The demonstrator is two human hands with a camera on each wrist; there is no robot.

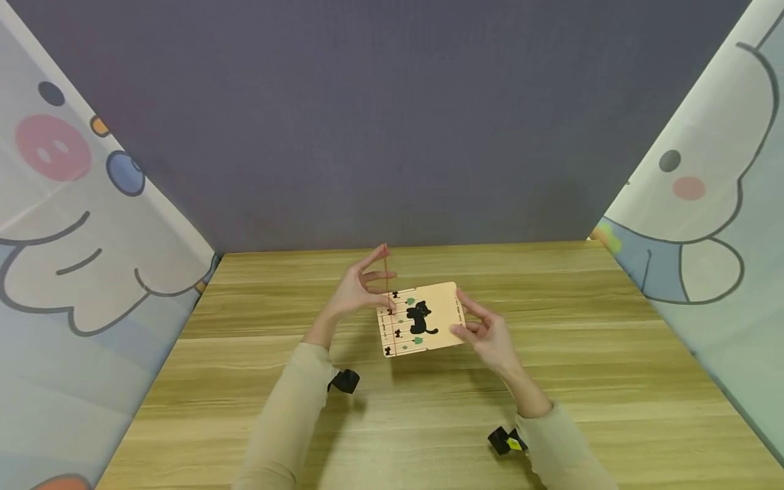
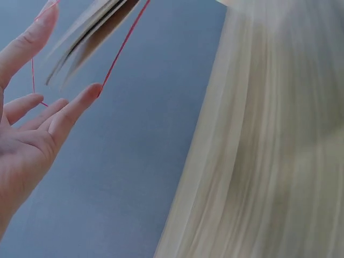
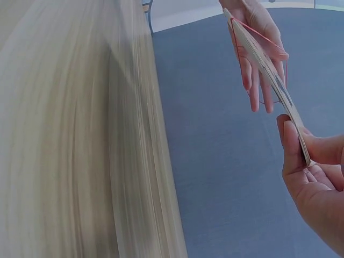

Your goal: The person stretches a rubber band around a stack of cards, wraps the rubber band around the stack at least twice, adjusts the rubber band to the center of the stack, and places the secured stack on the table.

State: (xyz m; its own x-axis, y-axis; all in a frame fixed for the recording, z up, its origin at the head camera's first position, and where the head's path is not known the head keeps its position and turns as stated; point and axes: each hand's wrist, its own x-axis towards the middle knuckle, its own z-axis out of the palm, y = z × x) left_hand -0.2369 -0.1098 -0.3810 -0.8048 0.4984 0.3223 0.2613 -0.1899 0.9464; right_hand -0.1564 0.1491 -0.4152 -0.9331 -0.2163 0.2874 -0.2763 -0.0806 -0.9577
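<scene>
A thin cream notebook point(image 1: 442, 309) with a black cat on its cover is held up above the table, tilted. My right hand point(image 1: 492, 342) pinches its right edge between thumb and fingers, also seen in the right wrist view. A red elastic band point(image 2: 124, 47) runs round the notebook's left part. My left hand point(image 1: 355, 291) stretches this band away from the cover with spread, fairly straight fingers. In the left wrist view the band passes over the thumb and a fingertip point(image 2: 91, 92), and the notebook's layers point(image 2: 97, 32) show edge-on between them.
Under the hands lies a wood-grain table point(image 1: 245, 381), backed by a dark grey panel point(image 1: 392, 122). Cartoon-printed cloths point(image 1: 55, 224) stand at left and right. Black wrist mounts point(image 1: 346, 381) hang below both forearms.
</scene>
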